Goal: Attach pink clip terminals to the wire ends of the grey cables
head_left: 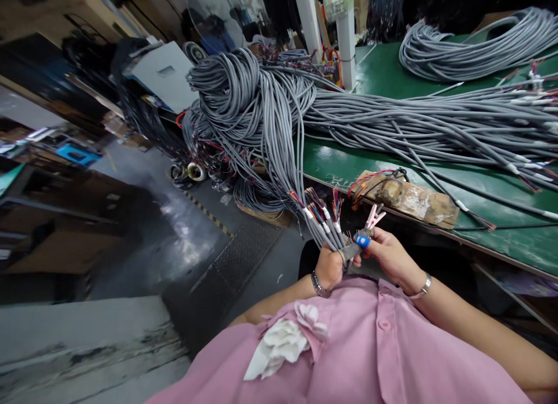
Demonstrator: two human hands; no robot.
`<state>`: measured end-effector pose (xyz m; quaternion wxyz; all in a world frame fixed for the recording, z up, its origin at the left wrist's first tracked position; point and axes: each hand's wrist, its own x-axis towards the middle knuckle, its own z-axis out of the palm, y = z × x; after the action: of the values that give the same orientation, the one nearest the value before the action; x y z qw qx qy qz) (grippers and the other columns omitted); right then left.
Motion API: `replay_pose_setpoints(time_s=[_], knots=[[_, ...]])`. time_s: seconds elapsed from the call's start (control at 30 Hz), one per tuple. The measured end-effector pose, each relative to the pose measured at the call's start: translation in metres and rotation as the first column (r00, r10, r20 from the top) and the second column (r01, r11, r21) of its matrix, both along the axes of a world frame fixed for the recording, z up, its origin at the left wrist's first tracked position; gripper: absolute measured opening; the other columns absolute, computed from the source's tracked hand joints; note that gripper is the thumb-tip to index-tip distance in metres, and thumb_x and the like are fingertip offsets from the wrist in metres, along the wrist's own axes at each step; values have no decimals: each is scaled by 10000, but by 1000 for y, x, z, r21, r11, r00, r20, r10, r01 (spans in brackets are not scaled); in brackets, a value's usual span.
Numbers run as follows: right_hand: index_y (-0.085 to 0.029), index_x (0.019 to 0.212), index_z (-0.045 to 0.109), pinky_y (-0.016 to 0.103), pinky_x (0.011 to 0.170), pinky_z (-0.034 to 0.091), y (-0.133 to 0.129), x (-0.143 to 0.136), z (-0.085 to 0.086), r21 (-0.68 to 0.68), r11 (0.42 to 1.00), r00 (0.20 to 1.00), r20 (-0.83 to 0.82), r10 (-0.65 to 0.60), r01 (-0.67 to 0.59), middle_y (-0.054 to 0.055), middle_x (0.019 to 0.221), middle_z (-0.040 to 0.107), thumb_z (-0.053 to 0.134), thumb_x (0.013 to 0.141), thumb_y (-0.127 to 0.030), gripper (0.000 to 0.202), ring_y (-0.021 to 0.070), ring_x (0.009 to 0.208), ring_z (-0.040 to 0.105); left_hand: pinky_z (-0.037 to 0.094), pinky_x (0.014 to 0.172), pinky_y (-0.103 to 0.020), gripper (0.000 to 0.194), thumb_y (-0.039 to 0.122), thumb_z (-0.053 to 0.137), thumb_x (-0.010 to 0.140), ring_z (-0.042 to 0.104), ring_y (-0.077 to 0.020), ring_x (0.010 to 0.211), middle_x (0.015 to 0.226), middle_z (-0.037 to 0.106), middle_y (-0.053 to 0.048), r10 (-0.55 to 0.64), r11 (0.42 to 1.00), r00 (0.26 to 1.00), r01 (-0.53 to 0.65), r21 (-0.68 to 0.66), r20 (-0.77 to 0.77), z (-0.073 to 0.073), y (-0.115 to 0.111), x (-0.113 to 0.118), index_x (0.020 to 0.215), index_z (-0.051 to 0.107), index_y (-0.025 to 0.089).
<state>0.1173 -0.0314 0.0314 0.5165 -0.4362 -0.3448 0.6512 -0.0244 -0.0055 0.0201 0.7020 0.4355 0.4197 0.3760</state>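
Note:
My left hand [330, 268], low in front of my body, is closed around a bundle of grey cables [325, 232]. Their stripped ends show white wraps and fanned-out coloured wires [337, 202]. Close beside it on the right, my right hand [389, 256] pinches a grey strip [350, 252] that crosses the front of the bundle; whether this is tape or cable I cannot tell. A blue cover [362, 241] sits on a digit of that hand. Just above its fingers a pink clothespin [375, 217] sticks up, seemingly attached near the strip's end.
Grey cables [392, 122] lie lengthwise on the green table [331, 160], with a large coil [475, 49] behind. More coiled cable [229, 81] hangs over the left end. A wooden block [405, 199] sits at the table's near edge. White posts [346, 49] rise at the back.

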Motion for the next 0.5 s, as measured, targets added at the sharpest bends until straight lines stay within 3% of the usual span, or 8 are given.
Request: replay_pose_setpoints(time_s=[0.17, 0.3, 0.4, 0.5], knots=[[-201, 782, 571, 260, 523, 340, -5, -3, -10, -64, 987, 988, 45, -147, 150, -26, 586, 593, 702, 761, -453, 285, 120, 516, 506, 492, 526, -261, 264, 365, 735, 697, 585, -134, 485, 564, 642, -46, 51, 998, 998, -50, -23, 30, -2, 1, -1, 638, 658, 119], [-203, 757, 568, 265, 558, 370, -7, -5, -11, -78, 978, 981, 24, -195, 196, -26, 613, 578, 709, 760, -412, 252, 121, 555, 506, 499, 538, -266, 271, 372, 733, 693, 588, -136, 488, 542, 633, -41, 95, 995, 995, -94, -36, 26, -2, 1, 0, 634, 660, 118], [-204, 740, 560, 273, 579, 393, -6, -5, -8, -89, 979, 979, -73, -189, 183, -26, 606, 571, 724, 748, -371, 234, 131, 577, 534, 507, 556, -275, 307, 403, 733, 686, 611, -151, 521, 550, 640, -50, 115, 993, 993, -115, -25, 25, 0, 2, 0, 602, 650, 120], [-203, 729, 551, 279, 579, 417, -4, -4, -7, -133, 990, 969, -231, -85, 55, -26, 590, 559, 722, 750, -361, 234, 142, 583, 565, 507, 552, -277, 325, 427, 734, 679, 619, -158, 534, 560, 644, -54, 87, 996, 995, -86, -26, 46, 0, 2, -2, 596, 647, 125]])
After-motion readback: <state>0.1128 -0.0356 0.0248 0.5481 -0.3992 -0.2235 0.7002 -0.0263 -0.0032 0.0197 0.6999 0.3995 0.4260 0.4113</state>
